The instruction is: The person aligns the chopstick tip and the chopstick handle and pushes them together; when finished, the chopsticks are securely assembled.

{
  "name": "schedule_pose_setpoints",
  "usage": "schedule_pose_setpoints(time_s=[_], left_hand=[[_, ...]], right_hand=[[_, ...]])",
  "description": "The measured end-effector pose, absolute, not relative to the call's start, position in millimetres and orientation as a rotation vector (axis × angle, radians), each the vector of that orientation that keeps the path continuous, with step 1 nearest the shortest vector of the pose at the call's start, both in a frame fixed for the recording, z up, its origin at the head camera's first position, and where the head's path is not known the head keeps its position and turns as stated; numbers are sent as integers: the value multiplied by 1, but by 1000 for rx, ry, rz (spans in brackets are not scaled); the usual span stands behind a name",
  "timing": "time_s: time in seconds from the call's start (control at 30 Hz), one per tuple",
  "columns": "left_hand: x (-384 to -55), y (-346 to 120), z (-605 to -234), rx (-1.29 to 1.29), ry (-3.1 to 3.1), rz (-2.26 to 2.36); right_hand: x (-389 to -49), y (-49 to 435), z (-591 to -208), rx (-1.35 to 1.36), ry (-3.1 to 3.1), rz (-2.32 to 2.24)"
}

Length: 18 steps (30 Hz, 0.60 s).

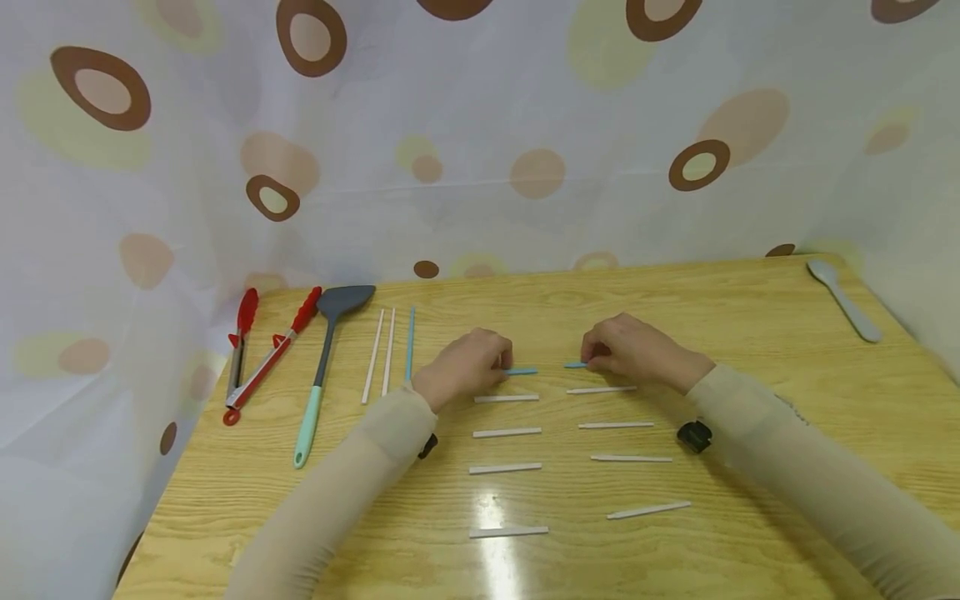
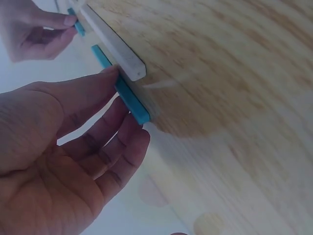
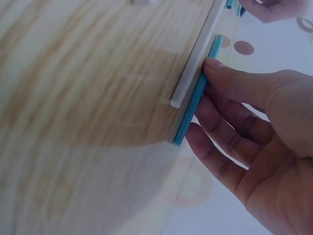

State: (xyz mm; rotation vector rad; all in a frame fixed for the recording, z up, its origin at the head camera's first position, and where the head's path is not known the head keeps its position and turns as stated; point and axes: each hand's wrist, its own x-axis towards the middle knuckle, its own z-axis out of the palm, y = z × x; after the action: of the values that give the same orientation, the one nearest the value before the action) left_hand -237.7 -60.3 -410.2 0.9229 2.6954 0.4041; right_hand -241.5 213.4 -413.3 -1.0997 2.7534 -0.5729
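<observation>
My left hand (image 1: 467, 363) pinches a short blue stick (image 2: 136, 104) between thumb and fingers at the far end of a left column of short white sticks (image 1: 507, 432). Across a small gap, my right hand (image 1: 633, 346) pinches another short blue stick (image 3: 188, 113), roughly in line with the first. Both blue sticks lie low at the tabletop, each alongside the farthest white stick of its column. The right column's white sticks (image 1: 615, 425) lie crosswise, one behind another, the nearest one slightly slanted.
Two long white sticks (image 1: 373, 357) and a long blue stick (image 1: 410, 343) lie left of my left hand. Farther left are a grey spatula (image 1: 324, 362) with a mint handle and red-tipped tongs (image 1: 273, 357), spread apart. A grey spoon (image 1: 846, 302) lies at the wooden table's (image 1: 765, 333) far right.
</observation>
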Motion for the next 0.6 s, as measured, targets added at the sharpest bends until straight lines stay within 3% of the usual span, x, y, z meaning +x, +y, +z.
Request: schedule_pose_setpoints(time_s=[0.6], left_hand=[[-232,-60,-408,928,2704,367]], right_hand=[[-238,214,-415,-1051,2798,-526]])
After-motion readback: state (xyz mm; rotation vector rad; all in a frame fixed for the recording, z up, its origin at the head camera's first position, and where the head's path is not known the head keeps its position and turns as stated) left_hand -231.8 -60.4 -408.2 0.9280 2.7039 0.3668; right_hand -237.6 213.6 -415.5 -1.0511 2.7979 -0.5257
